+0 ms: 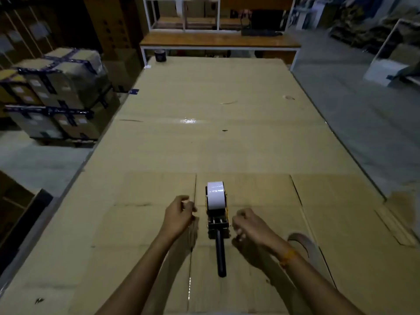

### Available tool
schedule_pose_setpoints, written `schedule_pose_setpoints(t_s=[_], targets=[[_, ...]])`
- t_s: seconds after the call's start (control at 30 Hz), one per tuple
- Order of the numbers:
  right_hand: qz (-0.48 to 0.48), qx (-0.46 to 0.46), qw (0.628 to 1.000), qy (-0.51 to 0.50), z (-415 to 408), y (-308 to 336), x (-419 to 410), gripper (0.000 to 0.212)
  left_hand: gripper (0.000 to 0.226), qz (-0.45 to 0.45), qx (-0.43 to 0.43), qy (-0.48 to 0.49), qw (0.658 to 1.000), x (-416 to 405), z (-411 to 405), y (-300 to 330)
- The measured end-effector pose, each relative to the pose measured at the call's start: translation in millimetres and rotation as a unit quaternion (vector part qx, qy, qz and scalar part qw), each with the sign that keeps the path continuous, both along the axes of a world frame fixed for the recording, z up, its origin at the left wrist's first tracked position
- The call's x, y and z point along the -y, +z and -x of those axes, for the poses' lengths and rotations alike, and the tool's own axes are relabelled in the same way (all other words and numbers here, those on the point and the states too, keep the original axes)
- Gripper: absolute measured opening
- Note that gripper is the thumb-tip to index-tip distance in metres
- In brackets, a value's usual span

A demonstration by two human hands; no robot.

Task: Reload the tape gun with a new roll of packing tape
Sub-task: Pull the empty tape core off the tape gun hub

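Note:
A black and yellow tape gun [217, 226] lies on the cardboard-covered table [204, 137], its black handle [221, 255] pointing toward me. A white tape roll [215, 195] sits in its far end. My left hand [179, 215] hovers just left of the gun with fingers curled, holding nothing I can see. My right hand [248, 225] hovers just right of the gun's frame, fingers curled in, also without anything visible in it. Neither hand touches the gun.
A dark tape roll [160, 56] stands at the table's far left corner. Stacked taped cartons [56, 87] stand on the floor to the left. A wooden bench with white shelving [218, 42] is beyond the table. A curved scrap [300, 241] lies near my right wrist.

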State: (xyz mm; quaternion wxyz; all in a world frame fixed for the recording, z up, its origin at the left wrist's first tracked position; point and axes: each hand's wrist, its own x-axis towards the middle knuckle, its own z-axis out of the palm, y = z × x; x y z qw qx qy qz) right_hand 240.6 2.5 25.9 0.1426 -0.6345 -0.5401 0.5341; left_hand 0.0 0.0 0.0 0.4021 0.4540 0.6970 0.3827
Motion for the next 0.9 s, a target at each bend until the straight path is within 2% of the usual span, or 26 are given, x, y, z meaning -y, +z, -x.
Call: schedule_pose_setpoints(t_s=[0.07,0.13,0.17,0.33,0.4,0.5,0.57,0.6,0.7,0.9], targets=[[0.063,0.011,0.996,0.058,7,-2,11,0.051,0.030,0.032,0.026,0.003,0.999,5,-4,-4],[0.076,0.017,0.991,0.105,15,-10,25,0.025,0.034,0.061,0.024,-0.001,0.998,14,-10,-11],[0.068,0.017,0.991,0.114,23,-13,32,0.021,0.035,0.072,0.038,-0.002,0.997,16,-12,-14],[-0.090,0.090,0.984,0.128,46,-44,43,0.020,0.046,0.105,0.051,-0.026,0.993,25,-21,-17],[-0.097,0.060,0.987,0.110,49,-51,40,0.015,0.052,0.104,0.065,-0.023,0.992,29,-21,-19],[-0.062,-0.069,0.993,0.079,44,-46,36,0.021,0.062,0.114,0.083,-0.021,0.990,32,-19,-23],[0.015,-0.162,0.986,0.037,40,-45,35,0.031,0.072,0.132,0.092,-0.019,0.987,33,-19,-23],[0.051,-0.176,0.983,0.032,37,-47,33,0.038,0.075,0.138,0.103,-0.012,0.985,34,-20,-22],[0.099,-0.132,0.981,0.101,26,-55,28,0.062,0.080,0.148,0.098,-0.013,0.984,36,-23,-20],[0.116,-0.075,0.981,0.139,11,-48,11,0.073,0.074,0.156,0.096,-0.057,0.981,39,-28,-22]])
